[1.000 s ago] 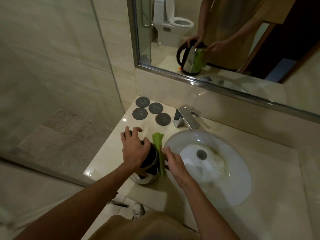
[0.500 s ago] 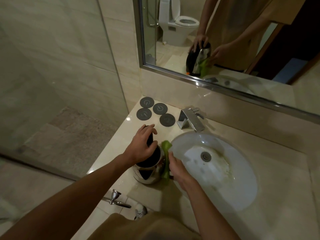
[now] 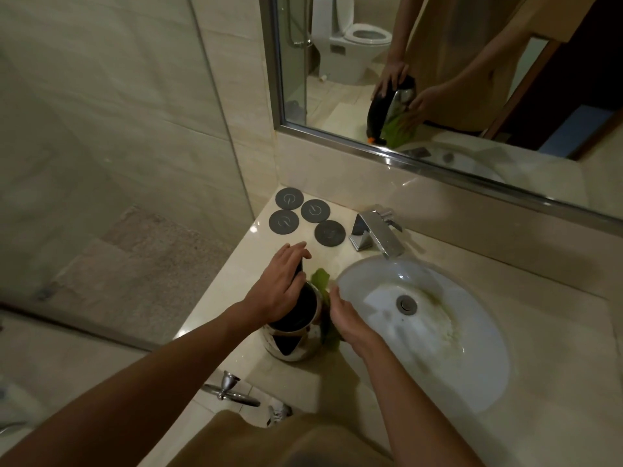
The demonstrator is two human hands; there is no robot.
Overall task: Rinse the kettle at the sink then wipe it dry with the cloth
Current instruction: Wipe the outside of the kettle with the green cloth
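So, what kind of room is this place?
Most likely a bathroom: a white sink with a tap is set in the counter, and the mirror shows a toilet.

place: bathroom | cues: sink [image 3: 478, 352], faucet [image 3: 376, 232], wall mirror [image 3: 472, 79] reflecting a toilet [image 3: 350, 38]

You have a single wide-angle view, worn on the head, looking steeply down and forward over both forearms at the beige marble counter [image 3: 556, 348] and white oval sink basin [image 3: 478, 358], close in. The chrome-framed wall mirror [image 3: 340, 138] at top reflects the same scene from the opposite side.
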